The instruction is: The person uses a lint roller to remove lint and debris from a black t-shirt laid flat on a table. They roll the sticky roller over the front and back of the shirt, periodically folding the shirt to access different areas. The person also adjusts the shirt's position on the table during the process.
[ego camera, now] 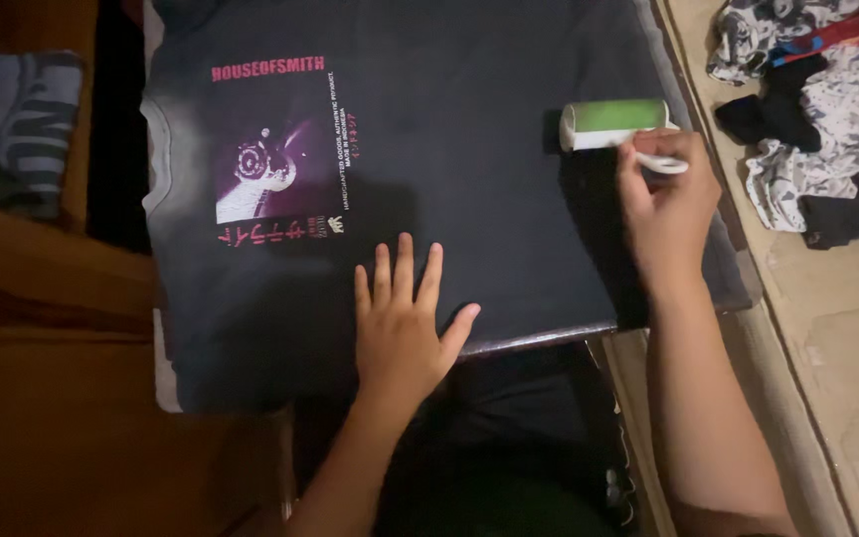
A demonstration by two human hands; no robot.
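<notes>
Biggest item first: the dark charcoal cotton T-shirt lies spread flat over a board, filling the view from 9 to 2 o'clock. It carries a purple-and-white square graphic with pink lettering at about 10 o'clock; the neck opening faces 9.

Next, the loose pile of black-and-white patterned clothes sits on the pale floor at 2 o'clock, well apart from the shirt. A grey folded fabric piece shows at the 9 o'clock edge, too dim to identify.

Your left hand is at 6 o'clock, palm down on the shirt, fingers spread, holding nothing, just pinning the cloth flat.

Your right hand is at 3 o'clock, fingers curled and pinched round the white plastic handle of the lint roller. The roller's green-and-white sticky drum lies on the shirt at about 2 o'clock, just beyond your knuckles, near the shirt's right-hand edge.

Step in hand, as I read it: de-linting the shirt front, with the roller working the strip nearest that edge. The printed area and the middle look not yet covered, though lint is too small to see here.

Next move calls for: steady downward pressure, straight strokes, left palm kept flat close to the stroke so the fabric doesn't bunch. Go light over the print.
</notes>
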